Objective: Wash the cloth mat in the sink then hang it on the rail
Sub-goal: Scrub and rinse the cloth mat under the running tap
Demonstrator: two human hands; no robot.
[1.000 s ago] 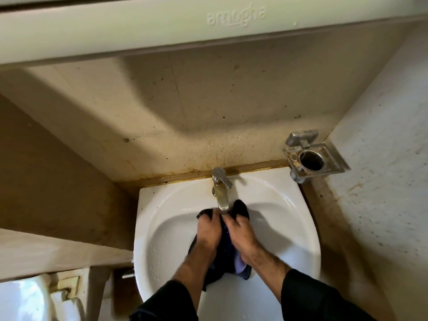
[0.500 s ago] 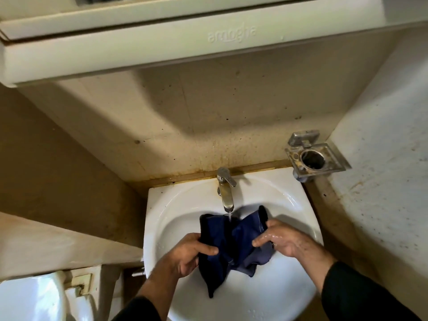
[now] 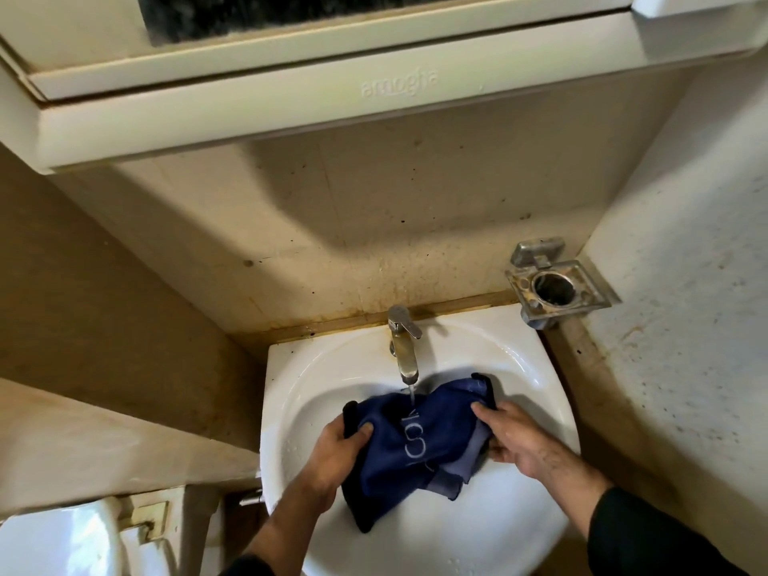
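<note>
While the cabinet filled the top of the frame, the white sink took up the lower centre, set in a stained corner of tiled wall. Cloth mat, dark blue with pale lettering, was held spread over the basin under the tap, a thin stream of water falling on its upper edge. Left hand gripped the mat's left edge, thumb on top, fingers curled under. Right hand pinched the right edge, fingers around the fold.

Judgement: mat soft and limp, sagging between the hands with a corner hanging toward the bottom of the basin; wet, so likely heavier than dry and apt to drip. Not fragile, not slippery to bare hands. Best held at two edges or corners, as here, to keep it open under the water and later over a rail.

No rail seen in the frame. Tap spout sat close above the mat, so lifting it straight up could catch the spout. Metal holder at right of frame stood well apart. Toilet tank, lower left, out of the way.
</note>
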